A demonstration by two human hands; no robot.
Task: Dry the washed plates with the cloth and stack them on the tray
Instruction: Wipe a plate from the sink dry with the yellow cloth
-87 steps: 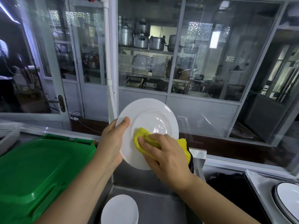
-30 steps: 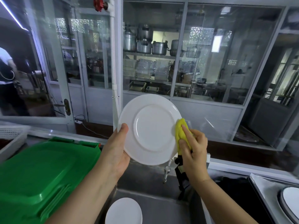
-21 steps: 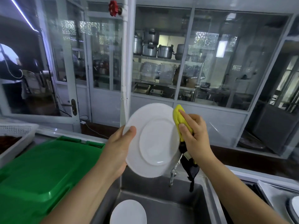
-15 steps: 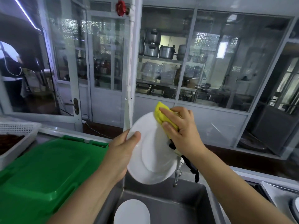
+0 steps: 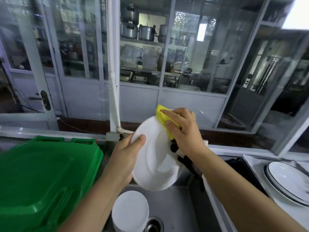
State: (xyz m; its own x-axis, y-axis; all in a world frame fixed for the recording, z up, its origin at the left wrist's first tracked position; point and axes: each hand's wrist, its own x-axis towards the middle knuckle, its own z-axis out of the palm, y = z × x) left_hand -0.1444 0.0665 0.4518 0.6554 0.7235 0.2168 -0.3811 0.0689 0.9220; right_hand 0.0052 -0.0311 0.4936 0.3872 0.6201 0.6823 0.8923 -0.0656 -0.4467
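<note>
My left hand (image 5: pixel 127 156) grips the left rim of a white plate (image 5: pixel 155 164), held tilted above the steel sink (image 5: pixel 180 206), thumb on its face. My right hand (image 5: pixel 182 129) presses a yellow cloth (image 5: pixel 163 118) against the plate's upper right edge. A stack of white plates (image 5: pixel 129 210) sits in the sink below. At the right, black-rimmed white plates (image 5: pixel 287 181) lie on a white tray (image 5: pixel 255 166).
A big green plastic lid (image 5: pixel 41 181) fills the left foreground beside the sink. The sink drain (image 5: pixel 153 225) lies next to the stack. A white pipe (image 5: pixel 113 81) rises behind the sink in front of glass partitions. A black object hangs under my right wrist.
The plate has tilted and lowered toward the sink. My right hand with the cloth slid from the plate's right edge up to its top right rim. The view dipped downward.
</note>
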